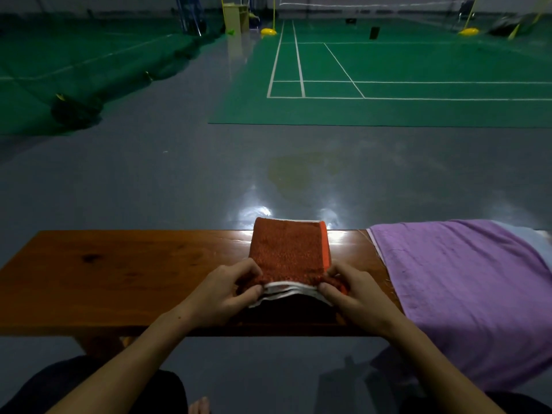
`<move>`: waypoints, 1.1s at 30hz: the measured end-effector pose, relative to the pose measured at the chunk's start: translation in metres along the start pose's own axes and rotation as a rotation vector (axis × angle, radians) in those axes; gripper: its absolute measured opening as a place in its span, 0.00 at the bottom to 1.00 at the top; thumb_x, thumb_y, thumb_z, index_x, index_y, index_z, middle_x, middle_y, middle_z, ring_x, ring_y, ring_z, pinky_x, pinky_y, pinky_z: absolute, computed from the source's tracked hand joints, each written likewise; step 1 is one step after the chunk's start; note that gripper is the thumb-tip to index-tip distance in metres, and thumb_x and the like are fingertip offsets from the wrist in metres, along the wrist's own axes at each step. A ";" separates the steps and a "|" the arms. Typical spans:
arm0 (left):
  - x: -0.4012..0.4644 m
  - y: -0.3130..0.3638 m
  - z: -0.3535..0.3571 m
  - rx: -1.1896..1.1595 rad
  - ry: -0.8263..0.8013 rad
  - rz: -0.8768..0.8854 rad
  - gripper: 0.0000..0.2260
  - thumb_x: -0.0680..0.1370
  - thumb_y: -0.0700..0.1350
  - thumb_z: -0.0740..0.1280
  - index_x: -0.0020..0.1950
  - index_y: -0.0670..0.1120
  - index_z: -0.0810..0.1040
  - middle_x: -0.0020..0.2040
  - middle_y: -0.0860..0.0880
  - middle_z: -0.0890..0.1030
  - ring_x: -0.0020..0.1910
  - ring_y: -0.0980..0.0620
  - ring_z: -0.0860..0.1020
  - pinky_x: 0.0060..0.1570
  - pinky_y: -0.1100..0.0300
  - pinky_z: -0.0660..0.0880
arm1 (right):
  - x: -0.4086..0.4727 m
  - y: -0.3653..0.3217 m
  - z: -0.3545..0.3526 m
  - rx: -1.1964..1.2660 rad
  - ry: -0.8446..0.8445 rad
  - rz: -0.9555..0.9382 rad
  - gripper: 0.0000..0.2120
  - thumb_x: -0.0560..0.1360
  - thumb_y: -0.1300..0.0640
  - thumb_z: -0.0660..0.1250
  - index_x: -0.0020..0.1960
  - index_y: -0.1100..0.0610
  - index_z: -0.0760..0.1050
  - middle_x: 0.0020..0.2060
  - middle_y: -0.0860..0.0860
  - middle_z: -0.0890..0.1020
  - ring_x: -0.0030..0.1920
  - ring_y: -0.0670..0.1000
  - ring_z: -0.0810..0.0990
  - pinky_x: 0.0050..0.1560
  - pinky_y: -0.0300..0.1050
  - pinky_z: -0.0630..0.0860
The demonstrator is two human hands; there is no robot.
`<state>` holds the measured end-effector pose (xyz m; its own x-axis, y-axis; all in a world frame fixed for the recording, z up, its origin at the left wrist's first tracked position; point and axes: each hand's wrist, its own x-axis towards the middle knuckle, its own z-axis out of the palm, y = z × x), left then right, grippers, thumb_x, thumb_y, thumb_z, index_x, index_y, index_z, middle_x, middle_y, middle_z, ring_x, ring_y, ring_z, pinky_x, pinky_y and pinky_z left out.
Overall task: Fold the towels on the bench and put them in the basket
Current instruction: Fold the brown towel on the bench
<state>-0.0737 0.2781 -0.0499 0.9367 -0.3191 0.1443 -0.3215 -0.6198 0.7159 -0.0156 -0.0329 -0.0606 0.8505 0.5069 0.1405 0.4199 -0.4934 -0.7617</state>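
Orange towel (pixel 288 252), folded on table (pixel 125 273): left hand (pixel 230 291) and right hand (pixel 352 294) pinch its near corners; layered edges best squared before any further fold.

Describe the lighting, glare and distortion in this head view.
Head view: dim overall, corners darkened; bright glare on the grey floor behind the orange towel and on the bench edge; wide-angle bending curves the court lines; far background soft.
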 end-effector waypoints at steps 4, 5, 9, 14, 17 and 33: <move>-0.004 0.006 -0.004 -0.133 -0.025 -0.048 0.05 0.80 0.52 0.69 0.52 0.51 0.78 0.38 0.50 0.80 0.35 0.50 0.77 0.35 0.52 0.71 | -0.002 -0.004 -0.002 0.031 -0.009 0.015 0.12 0.74 0.39 0.68 0.47 0.48 0.78 0.40 0.46 0.83 0.41 0.48 0.81 0.45 0.51 0.78; -0.005 0.008 -0.005 -0.168 -0.038 -0.059 0.05 0.80 0.51 0.69 0.51 0.50 0.78 0.38 0.49 0.80 0.35 0.52 0.76 0.36 0.54 0.70 | -0.002 -0.006 -0.002 0.047 -0.013 0.025 0.13 0.73 0.39 0.69 0.47 0.48 0.79 0.39 0.48 0.83 0.40 0.48 0.81 0.44 0.51 0.78; -0.006 0.015 -0.008 -0.350 -0.100 -0.120 0.06 0.81 0.47 0.69 0.52 0.45 0.79 0.39 0.51 0.79 0.38 0.57 0.75 0.39 0.63 0.70 | -0.004 -0.010 -0.004 0.166 -0.039 0.090 0.13 0.72 0.41 0.71 0.44 0.50 0.80 0.35 0.52 0.80 0.34 0.45 0.76 0.37 0.44 0.74; -0.003 0.020 -0.012 -0.443 -0.058 -0.230 0.24 0.73 0.67 0.71 0.60 0.51 0.82 0.52 0.50 0.85 0.49 0.53 0.82 0.46 0.62 0.76 | 0.001 -0.012 -0.004 0.356 0.037 0.270 0.06 0.77 0.54 0.75 0.43 0.54 0.82 0.31 0.47 0.80 0.33 0.45 0.76 0.34 0.39 0.71; 0.001 0.023 -0.009 -0.478 -0.012 -0.210 0.19 0.77 0.51 0.78 0.66 0.50 0.82 0.58 0.50 0.86 0.59 0.49 0.84 0.54 0.55 0.82 | 0.005 -0.017 -0.005 0.465 0.109 0.411 0.06 0.78 0.52 0.74 0.45 0.54 0.85 0.37 0.55 0.86 0.35 0.52 0.82 0.36 0.44 0.75; 0.047 -0.002 0.019 -0.154 0.265 -0.290 0.12 0.85 0.47 0.64 0.69 0.53 0.77 0.61 0.57 0.82 0.59 0.62 0.79 0.53 0.68 0.73 | 0.026 0.002 0.003 0.534 0.243 0.404 0.08 0.79 0.58 0.73 0.58 0.56 0.83 0.48 0.52 0.88 0.49 0.47 0.87 0.44 0.39 0.82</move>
<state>-0.0321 0.2508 -0.0578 0.9951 0.0608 0.0776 -0.0330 -0.5357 0.8438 0.0060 -0.0182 -0.0603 0.9795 0.1549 -0.1289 -0.1031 -0.1640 -0.9810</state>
